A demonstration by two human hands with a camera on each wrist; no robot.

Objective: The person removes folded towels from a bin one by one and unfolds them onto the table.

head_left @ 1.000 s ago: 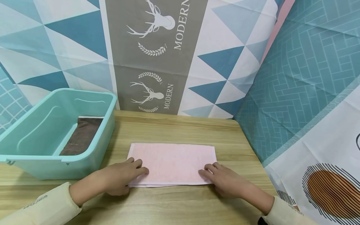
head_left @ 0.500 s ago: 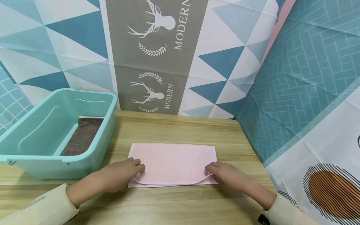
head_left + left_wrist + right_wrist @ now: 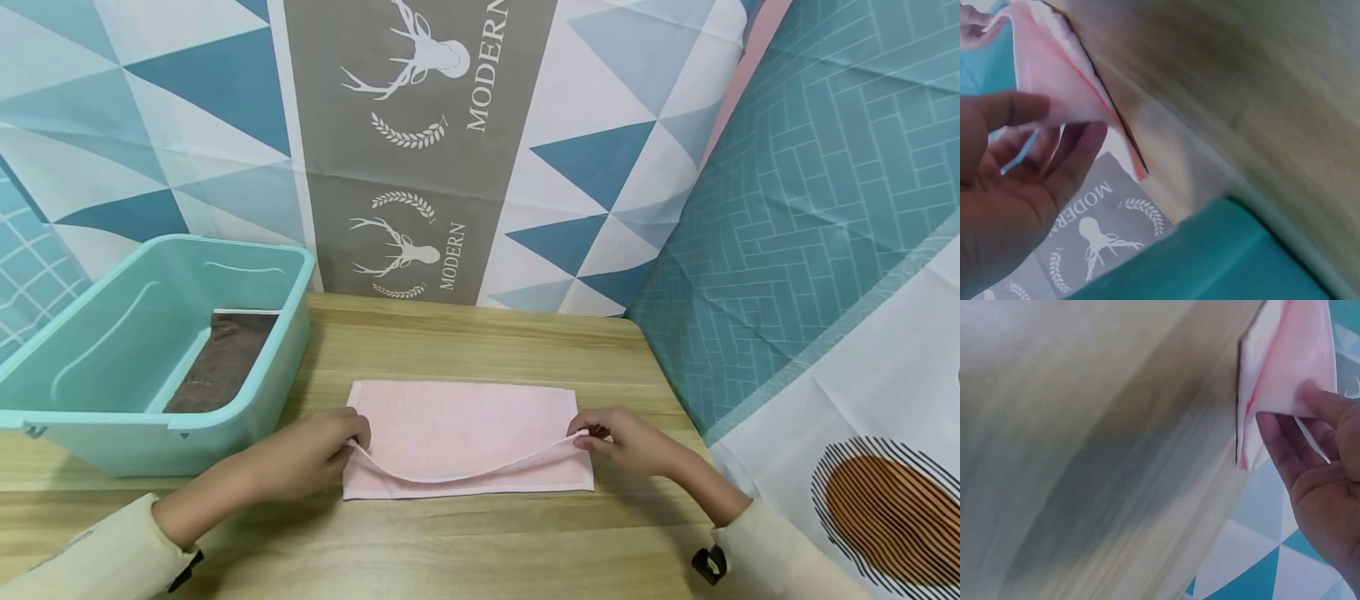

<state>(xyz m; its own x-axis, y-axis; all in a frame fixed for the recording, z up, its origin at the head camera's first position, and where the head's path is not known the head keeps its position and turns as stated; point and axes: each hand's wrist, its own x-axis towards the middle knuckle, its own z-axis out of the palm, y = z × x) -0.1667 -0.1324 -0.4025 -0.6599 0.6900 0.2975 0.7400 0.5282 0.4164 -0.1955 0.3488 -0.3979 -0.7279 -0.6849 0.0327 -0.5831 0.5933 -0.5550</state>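
A pink towel (image 3: 465,425) with pale edges lies folded on the wooden table. Its near upper edge is raised at both ends and sags in the middle, showing the layer beneath. At the left end my left hand (image 3: 318,450) pinches a corner of that layer; the left wrist view shows the towel (image 3: 1054,81) between thumb and fingers of the hand (image 3: 1016,181). My right hand (image 3: 633,442) pinches the opposite corner, and in the right wrist view the towel (image 3: 1291,362) hangs from the thumb and fingers of the hand (image 3: 1329,469).
Left of the towel stands a teal plastic bin (image 3: 225,425) with a folded brown cloth (image 3: 225,367) inside. The wooden table (image 3: 480,542) meets a patterned wall covering (image 3: 405,150) at the back and a teal and white one (image 3: 810,233) at the right.
Both hands have gone from resting at the towel's ends to pinching its upper near corners. That edge has risen off the layer below and moved slightly away from me.
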